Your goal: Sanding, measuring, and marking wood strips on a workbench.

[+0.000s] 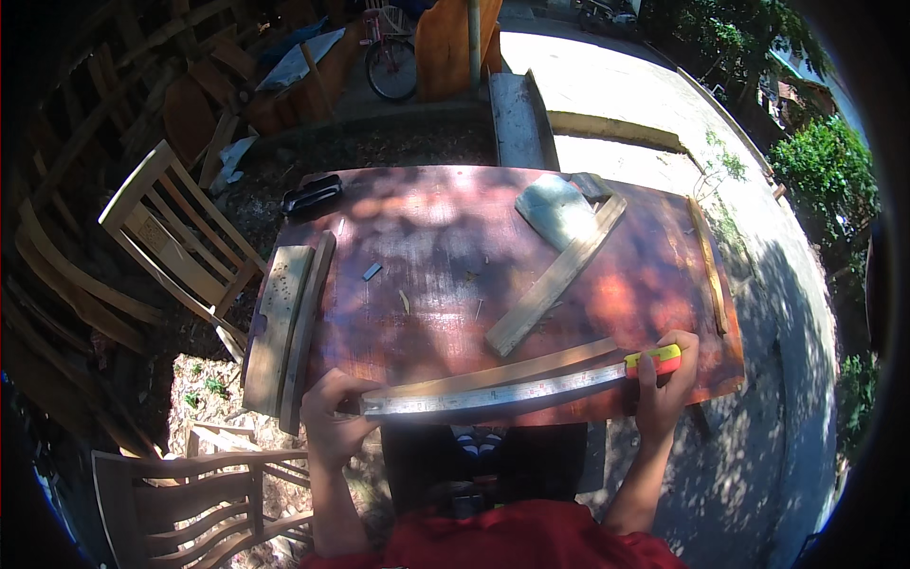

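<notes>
A tape measure [654, 360] with a yellow and red case is in my right hand [671, 384], the fingers closed round it. Its pale blade [502, 396] is pulled out leftward, along the near side of a narrow wooden strip [512, 368]. At the blade's hooked end my left hand [336, 410] is closed, thumb and fingers pinching there. The strip's left end also meets these fingers; how firmly they grip it is hard to see. Strip and blade lie along the near edge of the reddish wooden table [427, 275].
A wooden batten [559, 275] leans across a grey flat piece [555, 211] at the right. Two boards [282, 327] lie along the left edge, below a black case [313, 194]. A thin strip [706, 266] lies far right. Wooden chairs [180, 232] stand left of the table.
</notes>
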The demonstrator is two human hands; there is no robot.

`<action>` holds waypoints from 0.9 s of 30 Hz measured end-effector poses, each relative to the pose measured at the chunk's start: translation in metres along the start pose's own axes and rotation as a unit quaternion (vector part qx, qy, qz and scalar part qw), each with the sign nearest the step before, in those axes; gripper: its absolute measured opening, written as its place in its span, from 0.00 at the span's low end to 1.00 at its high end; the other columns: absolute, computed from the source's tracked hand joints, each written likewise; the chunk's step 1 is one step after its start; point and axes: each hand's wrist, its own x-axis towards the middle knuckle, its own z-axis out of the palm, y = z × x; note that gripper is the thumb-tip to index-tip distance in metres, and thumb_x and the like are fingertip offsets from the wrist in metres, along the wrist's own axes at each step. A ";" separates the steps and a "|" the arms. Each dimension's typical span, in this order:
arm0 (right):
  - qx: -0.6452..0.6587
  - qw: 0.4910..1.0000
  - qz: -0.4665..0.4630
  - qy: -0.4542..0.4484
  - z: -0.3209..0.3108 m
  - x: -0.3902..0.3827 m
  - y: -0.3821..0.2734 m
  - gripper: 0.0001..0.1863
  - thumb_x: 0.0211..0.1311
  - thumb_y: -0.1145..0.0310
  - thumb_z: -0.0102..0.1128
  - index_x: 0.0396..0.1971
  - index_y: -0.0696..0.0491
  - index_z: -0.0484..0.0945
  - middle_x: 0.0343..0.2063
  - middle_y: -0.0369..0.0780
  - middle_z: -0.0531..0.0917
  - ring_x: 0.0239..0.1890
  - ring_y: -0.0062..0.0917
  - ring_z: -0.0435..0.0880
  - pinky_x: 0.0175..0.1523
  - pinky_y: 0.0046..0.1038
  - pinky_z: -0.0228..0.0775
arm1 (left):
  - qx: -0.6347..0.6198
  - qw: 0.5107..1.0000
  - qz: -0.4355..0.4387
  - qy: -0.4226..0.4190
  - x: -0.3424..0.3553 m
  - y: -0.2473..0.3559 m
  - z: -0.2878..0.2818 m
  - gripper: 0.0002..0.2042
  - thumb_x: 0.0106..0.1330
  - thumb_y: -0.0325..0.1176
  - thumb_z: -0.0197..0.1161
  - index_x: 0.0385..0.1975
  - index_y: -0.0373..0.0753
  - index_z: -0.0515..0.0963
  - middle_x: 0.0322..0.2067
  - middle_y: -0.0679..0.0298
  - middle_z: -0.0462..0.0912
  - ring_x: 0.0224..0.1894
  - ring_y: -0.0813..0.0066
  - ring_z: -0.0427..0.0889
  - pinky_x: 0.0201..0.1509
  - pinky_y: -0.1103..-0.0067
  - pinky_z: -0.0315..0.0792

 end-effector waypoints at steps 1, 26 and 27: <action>0.000 1.000 0.000 0.000 0.000 0.000 0.001 0.21 0.66 0.58 0.70 0.44 0.58 0.73 0.39 0.43 0.73 0.43 0.36 0.75 0.53 0.37 0.69 | -0.007 1.000 -0.007 0.003 -0.001 -0.002 0.000 0.15 0.47 0.27 0.84 0.37 0.42 0.91 0.27 0.72 0.83 0.25 0.84 0.74 0.28 0.82 0.65; -0.021 0.999 0.011 -0.047 0.000 0.002 -0.008 0.25 0.67 0.53 0.72 0.44 0.59 0.74 0.39 0.45 0.74 0.41 0.40 0.77 0.51 0.38 0.70 | 0.054 0.998 0.009 -0.036 0.004 0.004 -0.001 0.15 0.47 0.31 0.85 0.37 0.41 0.92 0.29 0.69 0.86 0.29 0.79 0.80 0.33 0.79 0.72; -0.021 0.999 0.005 -0.049 0.000 0.002 -0.007 0.25 0.67 0.53 0.72 0.44 0.59 0.74 0.39 0.45 0.75 0.41 0.40 0.77 0.51 0.38 0.71 | 0.055 0.998 0.009 -0.036 0.003 0.004 -0.002 0.15 0.47 0.31 0.85 0.37 0.41 0.92 0.29 0.69 0.86 0.29 0.79 0.80 0.33 0.79 0.72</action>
